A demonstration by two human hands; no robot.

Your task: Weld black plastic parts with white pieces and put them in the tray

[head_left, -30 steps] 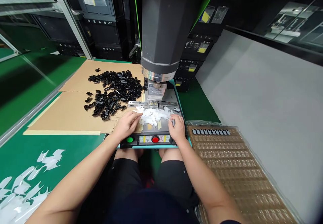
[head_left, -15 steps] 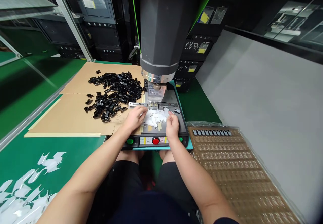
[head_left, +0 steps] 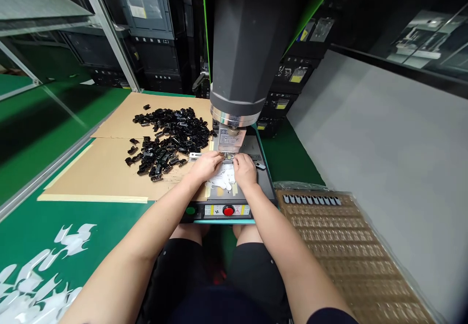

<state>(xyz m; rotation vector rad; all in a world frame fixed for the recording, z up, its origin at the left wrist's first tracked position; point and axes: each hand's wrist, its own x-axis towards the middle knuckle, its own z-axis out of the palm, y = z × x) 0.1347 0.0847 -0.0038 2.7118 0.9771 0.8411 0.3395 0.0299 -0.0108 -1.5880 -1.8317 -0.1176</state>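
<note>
Both hands meet at a small metal fixture [head_left: 229,156] under the head of a bench press [head_left: 237,104]. My left hand [head_left: 207,166] reaches the fixture's left side with fingers bent and pinched together. On the right side, my right hand [head_left: 245,170] has its fingers curled in against the fixture. Whatever lies between the fingertips is too small and covered to make out. Thin white plastic pieces [head_left: 224,178] lie in a heap on the press's base, just below and between the hands. A small dark grey part [head_left: 260,166] rests right of my right hand.
A pile of black plastic parts [head_left: 171,139] covers part of a cardboard sheet [head_left: 91,173] at left. More white pieces [head_left: 32,285] lie on the green surface. A red button [head_left: 228,210] sits at the press's front. A clear-pocketed tray [head_left: 340,246] with a row of grey parts stands at right.
Both hands have moved closer together, from over the white pieces up to the fixture. The view has shifted slightly, so everything sits a little farther right.
</note>
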